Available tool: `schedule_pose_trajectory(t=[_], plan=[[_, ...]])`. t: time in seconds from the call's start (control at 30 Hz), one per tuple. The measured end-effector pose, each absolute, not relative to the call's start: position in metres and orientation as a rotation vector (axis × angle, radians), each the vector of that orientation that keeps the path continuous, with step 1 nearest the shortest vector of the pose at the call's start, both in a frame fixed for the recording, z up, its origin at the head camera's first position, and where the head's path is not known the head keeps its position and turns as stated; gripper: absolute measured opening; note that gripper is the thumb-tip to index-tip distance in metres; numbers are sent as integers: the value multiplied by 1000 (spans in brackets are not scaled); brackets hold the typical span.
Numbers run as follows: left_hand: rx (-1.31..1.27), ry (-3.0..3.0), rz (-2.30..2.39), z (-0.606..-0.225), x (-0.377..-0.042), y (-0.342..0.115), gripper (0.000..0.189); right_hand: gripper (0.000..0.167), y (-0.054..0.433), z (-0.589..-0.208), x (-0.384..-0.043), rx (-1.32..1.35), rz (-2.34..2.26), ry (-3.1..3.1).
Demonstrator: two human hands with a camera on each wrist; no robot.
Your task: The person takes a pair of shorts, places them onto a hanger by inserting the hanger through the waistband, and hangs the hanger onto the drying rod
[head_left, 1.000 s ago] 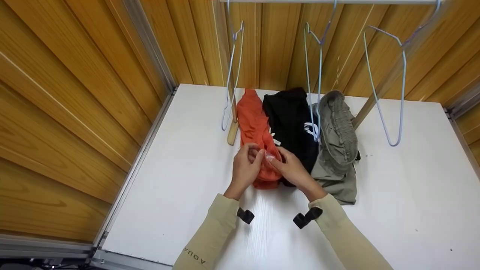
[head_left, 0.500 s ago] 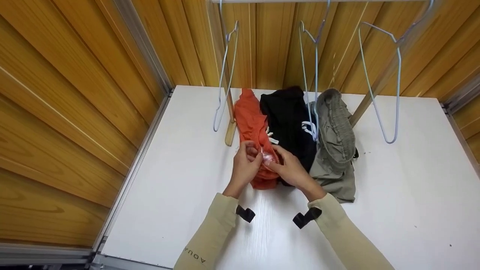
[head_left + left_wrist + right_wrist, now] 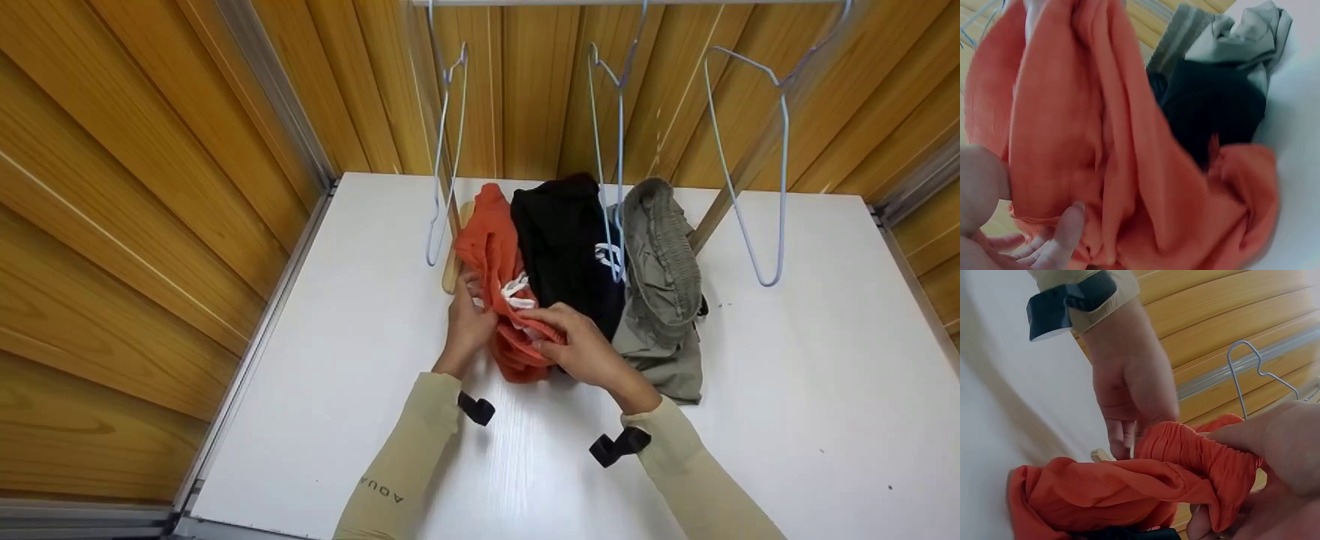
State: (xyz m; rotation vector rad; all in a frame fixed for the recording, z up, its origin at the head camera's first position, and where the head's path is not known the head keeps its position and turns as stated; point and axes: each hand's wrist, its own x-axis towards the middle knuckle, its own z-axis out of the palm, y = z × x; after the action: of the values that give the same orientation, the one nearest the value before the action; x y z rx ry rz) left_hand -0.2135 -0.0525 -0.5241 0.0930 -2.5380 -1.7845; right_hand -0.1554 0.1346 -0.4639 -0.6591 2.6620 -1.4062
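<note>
Orange shorts (image 3: 491, 247) with a gathered waistband (image 3: 1196, 450) and a white drawstring (image 3: 517, 292) lie bunched on the white table, front end lifted. My left hand (image 3: 469, 326) grips the waistband's left side, its thumb partly hidden by cloth. On the right side my right hand (image 3: 589, 349) pinches the waistband's edge between thumb and fingers. In the left wrist view the orange cloth (image 3: 1061, 124) hangs in folds beside my fingers (image 3: 1067, 230). Touching the shorts on the right is a black garment (image 3: 559, 247) with a white print.
Grey-green pants (image 3: 664, 277) with an elastic waistband lie beyond the black garment. Three pale blue wire hangers (image 3: 780, 180) hang from a rail (image 3: 637, 4) above the table (image 3: 810, 375). A wooden stand foot (image 3: 451, 274) sits left of the shorts. Wood-panelled walls (image 3: 135, 247) enclose the table.
My left hand has moved left from the waistband's front, apart from my right hand. The orange cloth has shifted and turned, so the white drawstring shows more. A shiny pale patch between the hands is mostly hidden.
</note>
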Motion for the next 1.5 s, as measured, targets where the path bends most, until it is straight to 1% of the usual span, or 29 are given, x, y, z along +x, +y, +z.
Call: schedule_pose_trajectory(t=[0.17,0.27,0.47,0.7,0.9,1.07,1.23,1.5], plan=[[182,-2585,-1721,-536,-221,-62,64,39,139,-459,-153,-626,-1467,2661],[256,-2595,-1711,-539,-223,-67,69,32,143,-457,-153,-565,-1493,2644],[293,-2588,-1696,-539,-229,-75,67,23,152,-450,-152,-428,-1563,2605],[232,-2595,-1703,-534,-232,-80,65,26,168,-447,-157,-339,-1620,2588],[225,-2664,-1606,-534,-233,-86,55,31,182,-446,-160,-262,-1625,2633],[93,-2653,-1511,-535,-231,-91,43,31,193,-443,-163,-231,-1675,2606],[-124,-2723,-1461,-532,-229,-92,39,33,200,-439,-164,-247,-1638,2608],[-307,-2923,-1592,-531,-224,-87,29,30,201,-432,-164,-229,-1675,2616]])
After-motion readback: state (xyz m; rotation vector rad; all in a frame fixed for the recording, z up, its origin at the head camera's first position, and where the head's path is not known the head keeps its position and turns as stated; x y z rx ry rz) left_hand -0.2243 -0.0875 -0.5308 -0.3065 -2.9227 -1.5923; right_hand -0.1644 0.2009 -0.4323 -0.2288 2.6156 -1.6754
